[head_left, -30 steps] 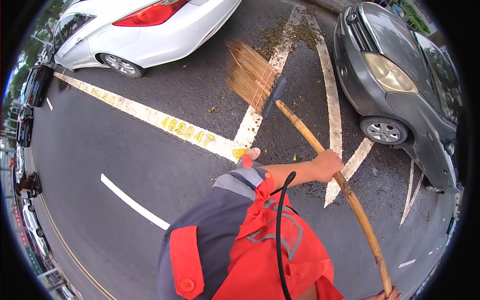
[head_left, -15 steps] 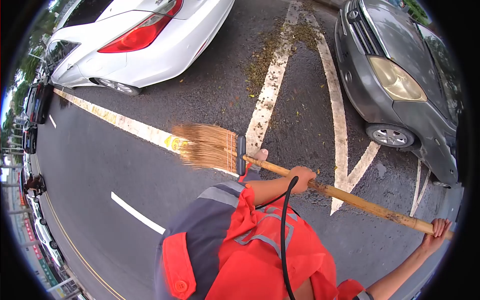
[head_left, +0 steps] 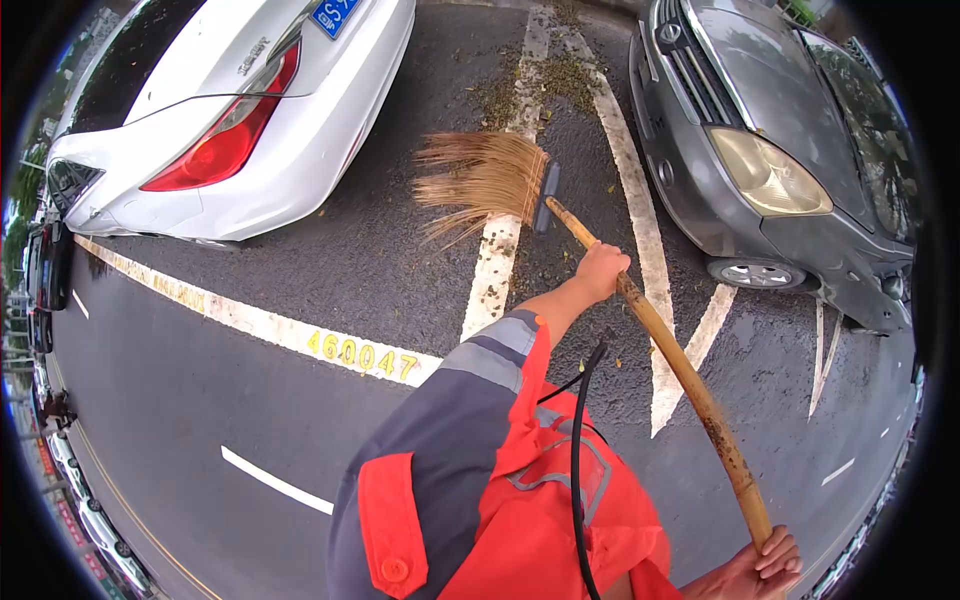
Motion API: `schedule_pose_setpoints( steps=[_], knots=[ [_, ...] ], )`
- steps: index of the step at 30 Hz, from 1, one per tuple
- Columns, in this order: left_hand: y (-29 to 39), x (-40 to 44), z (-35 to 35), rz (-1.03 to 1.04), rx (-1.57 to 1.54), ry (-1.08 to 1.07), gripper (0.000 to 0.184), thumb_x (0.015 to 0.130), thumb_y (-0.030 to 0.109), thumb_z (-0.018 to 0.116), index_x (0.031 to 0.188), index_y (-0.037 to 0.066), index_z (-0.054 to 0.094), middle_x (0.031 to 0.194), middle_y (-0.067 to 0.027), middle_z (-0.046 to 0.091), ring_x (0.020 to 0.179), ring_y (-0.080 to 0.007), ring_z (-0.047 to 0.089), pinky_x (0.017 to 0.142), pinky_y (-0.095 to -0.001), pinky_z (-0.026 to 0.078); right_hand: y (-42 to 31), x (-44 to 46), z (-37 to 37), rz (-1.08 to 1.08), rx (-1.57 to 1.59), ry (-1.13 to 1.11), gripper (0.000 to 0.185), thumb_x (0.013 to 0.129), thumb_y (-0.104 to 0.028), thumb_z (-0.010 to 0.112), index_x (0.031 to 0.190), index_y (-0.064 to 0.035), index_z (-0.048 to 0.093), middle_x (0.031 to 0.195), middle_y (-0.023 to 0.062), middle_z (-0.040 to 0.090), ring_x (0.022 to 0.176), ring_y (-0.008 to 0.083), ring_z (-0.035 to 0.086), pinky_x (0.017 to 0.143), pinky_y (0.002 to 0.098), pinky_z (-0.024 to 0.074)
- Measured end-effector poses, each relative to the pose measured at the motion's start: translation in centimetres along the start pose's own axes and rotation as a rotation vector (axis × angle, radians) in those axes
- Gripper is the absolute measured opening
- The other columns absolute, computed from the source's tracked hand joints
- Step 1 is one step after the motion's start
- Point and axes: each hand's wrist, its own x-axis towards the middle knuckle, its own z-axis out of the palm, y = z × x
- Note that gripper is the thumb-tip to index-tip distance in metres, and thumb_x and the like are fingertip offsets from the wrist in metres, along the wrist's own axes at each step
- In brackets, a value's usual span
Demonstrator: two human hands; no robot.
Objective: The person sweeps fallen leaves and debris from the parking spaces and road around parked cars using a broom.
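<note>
Your broom: tan bristles, dark grey clamp, mottled yellow-brown handle | left of the broom: white car, red tail light, blue plate | right of the broom: dark grey car | you wear a red-and-slate jacket, pale grey bands

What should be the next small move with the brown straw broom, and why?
I would perhaps ease the brown straw broom slightly farther forward: the scattered greenish-brown litter lies mostly beyond it, and the bare left hand and bare right hand both grip its long, curved wooden handle.
</note>
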Motion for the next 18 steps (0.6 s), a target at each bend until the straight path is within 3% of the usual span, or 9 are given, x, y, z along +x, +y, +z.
schedule_pose_setpoints(
  steps=[5, 7, 9, 12, 14, 18],
  knots=[
    [-5.0, 4.7, -2.5, 0.014, 0.012, 0.116, 0.015, 0.065, 0.002, 0.064, 0.071, 0.01, 0.052, 0.076, -0.0073, 0.055, 0.085, -0.0309, 0.054, 0.08, -0.0416, 0.042, 3.6, -1.9, -0.2, -0.085, -0.052, -0.319, 0.032, 0.094, -0.036, 0.045, 0.085, -0.007, 0.058, 0.058, -0.0026, 0.033, 0.054, 0.0125, 0.035, 0.059, 0.0309, 0.0357],
    [-4.7, 6.3, -4.5, 0.107, 0.051, 0.14, 0.016, 0.064, 0.002, 0.065, 0.072, 0.009, 0.053, 0.075, -0.0069, 0.055, 0.086, -0.0302, 0.055, 0.081, -0.0413, 0.042, 4.1, -0.4, -2.0, -0.163, -0.051, -0.421, 0.034, 0.094, -0.039, 0.045, 0.088, -0.0078, 0.057, 0.06, -0.0025, 0.035, 0.055, 0.0123, 0.037, 0.06, 0.0309, 0.0374],
    [-2.5, 7.3, -5.7, 0.069, 0.058, 0.145, 0.016, 0.063, 0.002, 0.065, 0.072, 0.009, 0.054, 0.075, -0.0063, 0.056, 0.088, -0.0288, 0.055, 0.082, -0.0411, 0.042, 3.9, 2.7, -3.5, -0.159, -0.015, -0.349, 0.036, 0.093, -0.041, 0.045, 0.089, -0.0076, 0.058, 0.06, -0.0034, 0.035, 0.056, 0.0112, 0.039, 0.061, 0.0295, 0.0383],
    [1.2, 8.9, -6.7, 0.177, 0.057, 0.119, 0.017, 0.06, 0.002, 0.065, 0.07, 0.011, 0.054, 0.075, -0.0047, 0.056, 0.084, -0.027, 0.055, 0.079, -0.0401, 0.041, 3.5, 10.5, -8.1, -0.231, 0.124, -0.26, 0.034, 0.092, -0.041, 0.048, 0.083, -0.0092, 0.056, 0.055, -0.0059, 0.033, 0.052, 0.0087, 0.038, 0.057, 0.0259, 0.0378],
    [3.7, 9.5, -6.8, 0.193, 0.044, 0.054, 0.019, 0.057, 0.001, 0.064, 0.068, 0.011, 0.051, 0.072, -0.0037, 0.054, 0.082, -0.0264, 0.054, 0.074, -0.0384, 0.04, 3.9, 15.9, -10.5, -0.147, 0.342, -0.241, 0.034, 0.091, -0.041, 0.049, 0.075, -0.0114, 0.052, 0.049, -0.0083, 0.03, 0.046, 0.0067, 0.035, 0.052, 0.0231, 0.0363],
    [5.6, 9.5, -6.2, 0.201, 0.097, -0.09, 0.019, 0.057, 0.006, 0.065, 0.066, 0.012, 0.05, 0.07, -0.0027, 0.053, 0.079, -0.0251, 0.054, 0.068, -0.0357, 0.039, 7.6, 26.0, -14.4, -0.025, 0.421, -0.162, 0.033, 0.09, -0.039, 0.05, 0.069, -0.0141, 0.047, 0.046, -0.0092, 0.028, 0.042, 0.0058, 0.032, 0.048, 0.0215, 0.0343]
  ],
)
